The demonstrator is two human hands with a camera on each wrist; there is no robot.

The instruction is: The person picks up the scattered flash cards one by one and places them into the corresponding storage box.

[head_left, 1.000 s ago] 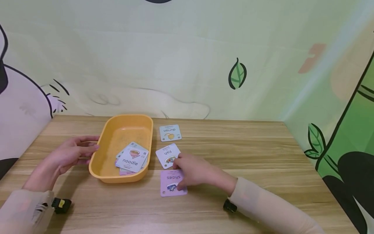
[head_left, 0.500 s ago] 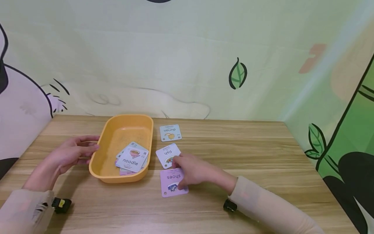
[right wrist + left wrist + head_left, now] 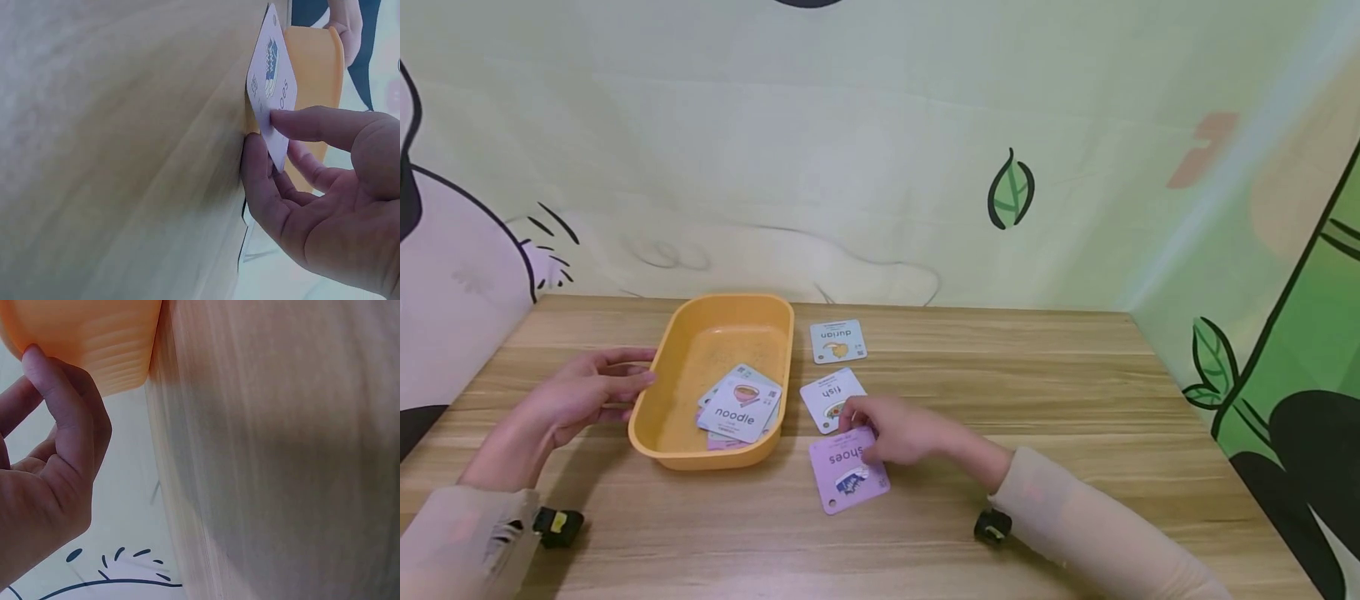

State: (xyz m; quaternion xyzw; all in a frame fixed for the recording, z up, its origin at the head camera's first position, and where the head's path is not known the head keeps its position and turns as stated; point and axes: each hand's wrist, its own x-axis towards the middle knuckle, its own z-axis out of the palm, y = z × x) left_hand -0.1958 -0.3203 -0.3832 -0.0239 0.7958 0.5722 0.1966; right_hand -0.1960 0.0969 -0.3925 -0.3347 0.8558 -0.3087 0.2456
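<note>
A purple picture card (image 3: 851, 481) printed "shoes" is tilted up from the table. My right hand (image 3: 901, 429) pinches its edge; in the right wrist view the thumb lies on the printed face, fingers behind it. Under that hand lies a "fish" card (image 3: 827, 394), partly covered, and farther back a "durian" card (image 3: 838, 342). My left hand (image 3: 583, 390) touches the outer left side of a yellow tray (image 3: 700, 350), fingertips at its rim and not wrapped over it. Inside the tray is a small pile of cards, topped by a "noodle" card (image 3: 741, 404).
The wooden table (image 3: 985, 375) reaches back to a wall (image 3: 865, 192) painted with leaves and cartoon figures. Small black wrist devices sit near both sleeves, one by the left sleeve (image 3: 475, 533) and one by the right sleeve (image 3: 1060, 517).
My right hand has pinched the shoes card and lifted it into a tilt, turning it slightly and shifting it a little toward me. The left hand and tray have stayed put.
</note>
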